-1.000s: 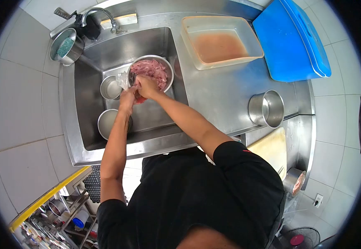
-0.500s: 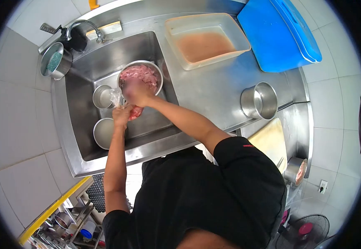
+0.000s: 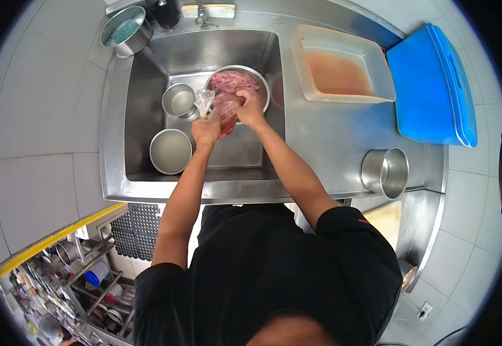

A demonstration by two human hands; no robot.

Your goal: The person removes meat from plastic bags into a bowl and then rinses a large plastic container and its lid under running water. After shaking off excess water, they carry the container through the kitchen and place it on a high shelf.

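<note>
A clear plastic bag [image 3: 225, 111] with raw red meat in it hangs over the near edge of a round metal bowl [image 3: 267, 95] in the sink. My left hand [image 3: 206, 130] is closed round the bag near its gathered, crumpled part. On the other side, my right hand [image 3: 250, 108] grips the bag, its thumb and fingers pressed against the plastic. Pink raw meat pieces [image 3: 233, 81] fill the bowl behind the bag. Left of my hands stand a small metal pot [image 3: 179, 101] and a larger round pot [image 3: 171, 151], both with cloudy liquid.
The steel sink [image 3: 141, 115] has a faucet [image 3: 202, 14] at its back. On its left corner sits a pot [image 3: 125, 34] with a green thing inside. To the right are a plastic tub [image 3: 349, 98] with reddish liquid, a blue cooler box [image 3: 427, 86] and a metal pot [image 3: 385, 173].
The view has turned and shifted, so the sink sits further right. My right hand has moved from over the bowl's meat to the bag's side, and more of the bag shows.
</note>
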